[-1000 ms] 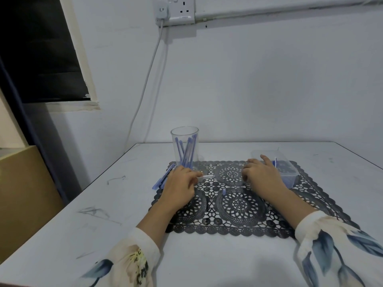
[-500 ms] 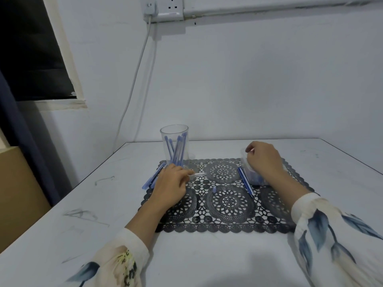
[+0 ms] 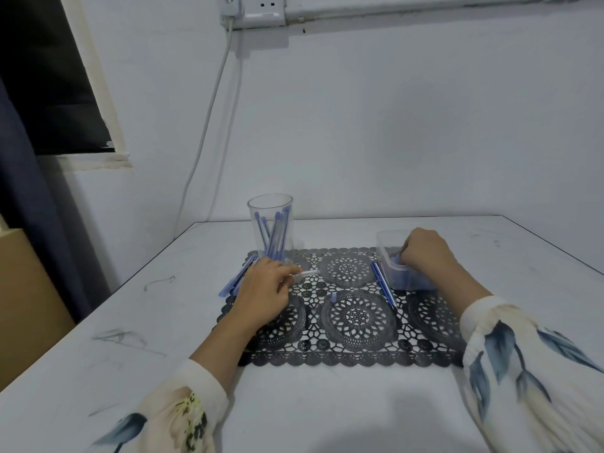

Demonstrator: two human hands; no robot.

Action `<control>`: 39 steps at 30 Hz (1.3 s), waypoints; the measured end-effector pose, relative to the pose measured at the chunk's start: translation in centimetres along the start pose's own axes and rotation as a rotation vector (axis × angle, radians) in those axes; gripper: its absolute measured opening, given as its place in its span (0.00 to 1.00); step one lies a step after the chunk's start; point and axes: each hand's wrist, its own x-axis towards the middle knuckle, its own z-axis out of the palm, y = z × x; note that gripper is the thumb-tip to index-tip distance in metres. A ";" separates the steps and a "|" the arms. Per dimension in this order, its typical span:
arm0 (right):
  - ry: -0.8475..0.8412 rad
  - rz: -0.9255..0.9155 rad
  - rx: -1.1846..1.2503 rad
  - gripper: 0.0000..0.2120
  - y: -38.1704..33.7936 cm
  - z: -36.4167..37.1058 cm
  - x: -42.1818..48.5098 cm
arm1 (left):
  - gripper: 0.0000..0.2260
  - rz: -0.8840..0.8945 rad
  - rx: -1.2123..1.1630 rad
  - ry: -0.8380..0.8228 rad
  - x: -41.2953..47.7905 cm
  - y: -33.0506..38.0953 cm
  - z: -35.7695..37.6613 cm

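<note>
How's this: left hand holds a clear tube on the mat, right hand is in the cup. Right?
No. The head view shows the right hand in the box, not the cup. The left hand does hold a clear tube on the mat.

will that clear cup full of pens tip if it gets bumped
Probably tippy: the clear cup is tall and narrow, and its pens lean to one side. It looks like thin plastic, so likely light and easy to shove.
</note>
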 end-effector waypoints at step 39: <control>0.023 0.009 0.103 0.10 0.0 0.4 0.0 | 0.13 -0.024 -0.017 -0.016 0.0 0.0 0.1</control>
